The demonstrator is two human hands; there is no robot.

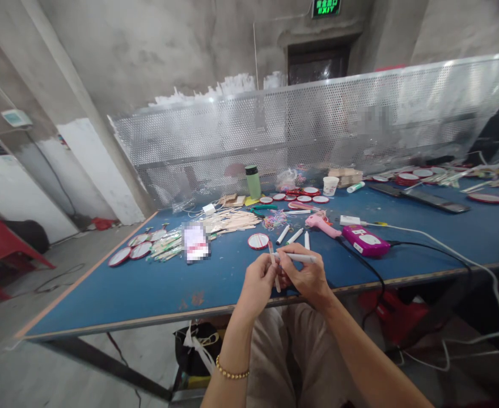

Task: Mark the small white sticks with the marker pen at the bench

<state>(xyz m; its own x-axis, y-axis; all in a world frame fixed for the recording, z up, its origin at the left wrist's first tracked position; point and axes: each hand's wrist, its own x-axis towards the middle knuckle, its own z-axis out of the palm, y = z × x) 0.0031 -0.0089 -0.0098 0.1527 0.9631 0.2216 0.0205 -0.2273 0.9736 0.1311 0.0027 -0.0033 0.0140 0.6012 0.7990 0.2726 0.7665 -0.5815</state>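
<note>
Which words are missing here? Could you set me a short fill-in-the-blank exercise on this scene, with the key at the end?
While the left hand holds a flat stick, the ____ hand holds a white marker.
The beaded bracelet is on the ____ wrist.
The glue gun lying on the blue table is ____ in colour.
The bottle with the black lid has a ____ body.
Missing words: right; left; pink; green.
</note>
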